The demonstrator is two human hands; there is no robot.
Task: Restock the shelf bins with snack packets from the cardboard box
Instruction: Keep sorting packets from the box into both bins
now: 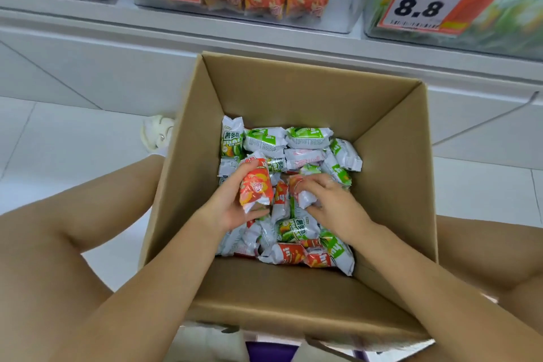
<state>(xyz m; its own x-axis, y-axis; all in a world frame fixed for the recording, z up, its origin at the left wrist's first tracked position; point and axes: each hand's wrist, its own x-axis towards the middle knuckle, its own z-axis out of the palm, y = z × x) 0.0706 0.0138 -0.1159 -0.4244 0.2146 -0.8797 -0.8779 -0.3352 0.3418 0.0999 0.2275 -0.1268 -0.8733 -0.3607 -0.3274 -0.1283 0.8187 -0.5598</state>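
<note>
Reaching deep into the cardboard box (293,97), the person's left hand (232,209) is wrapped round a red snack packet (256,185), while the right hand (329,200) pinches a second packet (302,194) among the loose pile. The slick foil could slip from either grip on the way up — or a green packet could get dragged along and land in the red bin (338,3). The held red packet stands roughly upright, long axis towards the shelf.
</note>
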